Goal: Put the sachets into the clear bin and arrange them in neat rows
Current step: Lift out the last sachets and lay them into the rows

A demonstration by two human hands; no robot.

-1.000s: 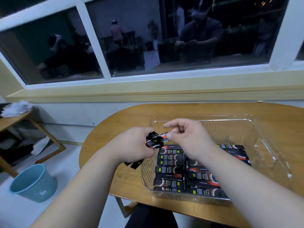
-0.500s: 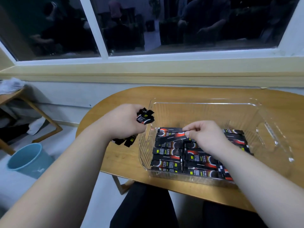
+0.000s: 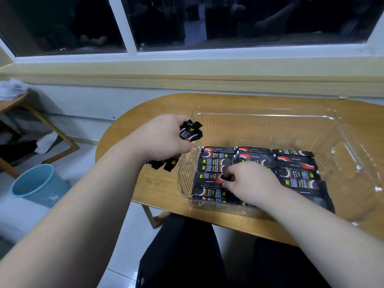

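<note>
I am in the placing step. My right hand (image 3: 251, 181) is down inside the clear bin (image 3: 268, 113), its fingers (image 3: 232, 173) pinching the right end of one sachet (image 3: 208, 178). That sachet lies flat in the left column, between others already laid.

My left hand (image 3: 166, 140) hovers just outside the bin's left wall, fingers curled tight round a bundle of spare sachets (image 3: 190, 133). The laid rows (image 3: 296, 173) fill the near half of the bin in three columns; the far half is bare.

Next, I judge, I must square this sachet with its neighbours, let go, then draw another from the bundle.

The bin sits on a rounded wooden bench (image 3: 158, 185) under a dark window (image 3: 228, 19). A blue bucket (image 3: 39, 183) stands on the pale floor (image 3: 20, 215) at left, near a wooden side table (image 3: 12, 102).
</note>
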